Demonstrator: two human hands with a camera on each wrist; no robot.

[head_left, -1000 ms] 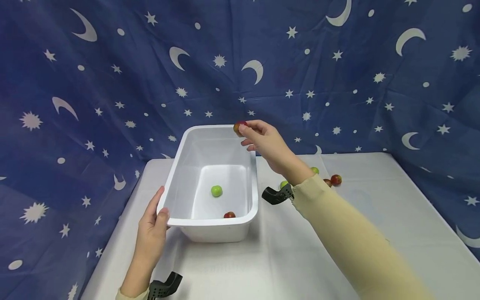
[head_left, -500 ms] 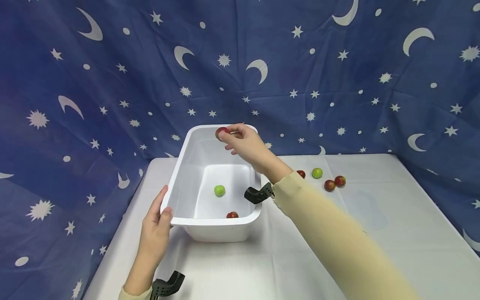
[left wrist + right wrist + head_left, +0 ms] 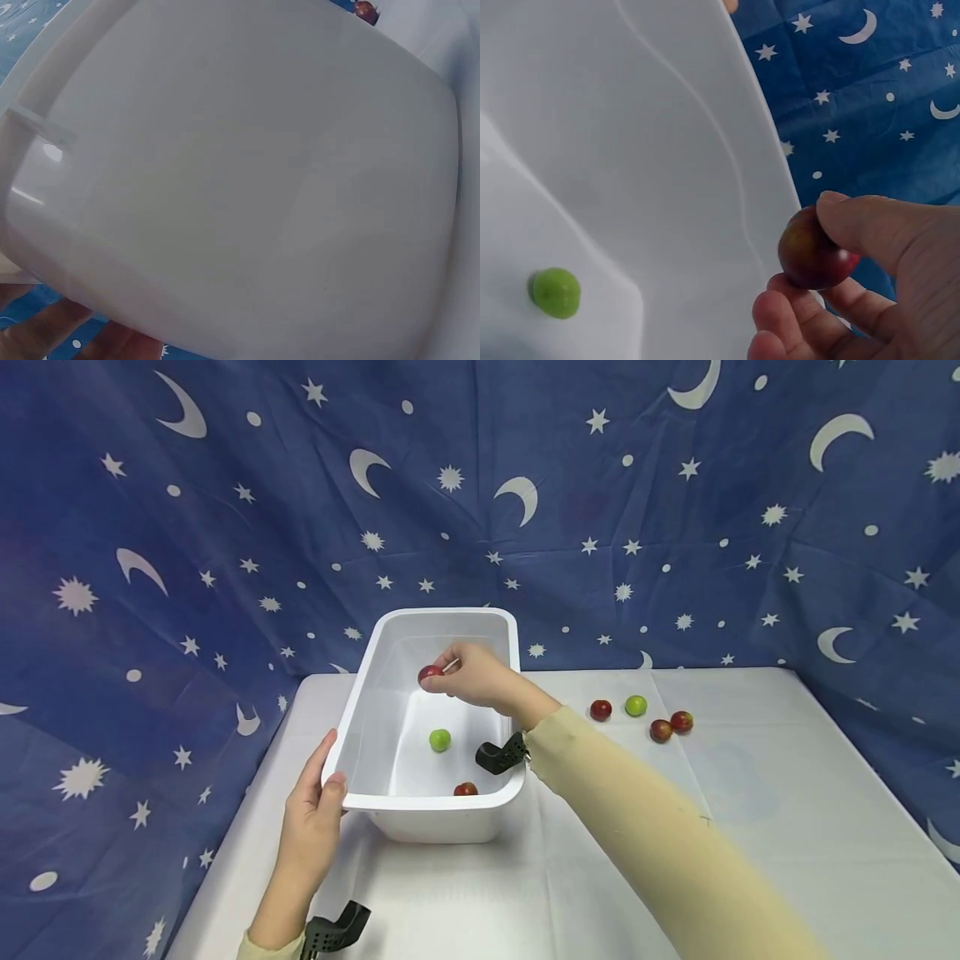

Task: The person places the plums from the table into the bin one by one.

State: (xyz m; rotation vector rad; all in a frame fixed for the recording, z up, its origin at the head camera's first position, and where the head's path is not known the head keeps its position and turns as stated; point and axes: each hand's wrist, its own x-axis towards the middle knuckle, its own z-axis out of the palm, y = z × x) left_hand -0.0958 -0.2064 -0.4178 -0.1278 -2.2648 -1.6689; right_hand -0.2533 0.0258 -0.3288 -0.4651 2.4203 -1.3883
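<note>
A white plastic tub [image 3: 423, 802] stands on the table. At its near left corner my left hand [image 3: 306, 831] grips the rim, thumb on top and fingers along the outer side. Over the inside of the tub, below rim height at the far end, my right hand [image 3: 483, 678] pinches a dark red plum [image 3: 815, 251] between thumb and fingers. On the tub floor lie a green plum [image 3: 440, 740] and, partly hidden by the near wall, a reddish fruit [image 3: 466, 788]. The left wrist view is mostly filled by the tub's outer wall [image 3: 240, 180].
Right of the tub on the white-covered table [image 3: 787, 793] lie a red plum [image 3: 601, 710], a green plum [image 3: 636, 706] and two more red plums [image 3: 661, 731] close together. A blue curtain [image 3: 585, 510] with moons and stars hangs behind.
My right hand has moved left across the tub's right rim and then down into it, carrying the red plum. My left hand has stayed on the rim.
</note>
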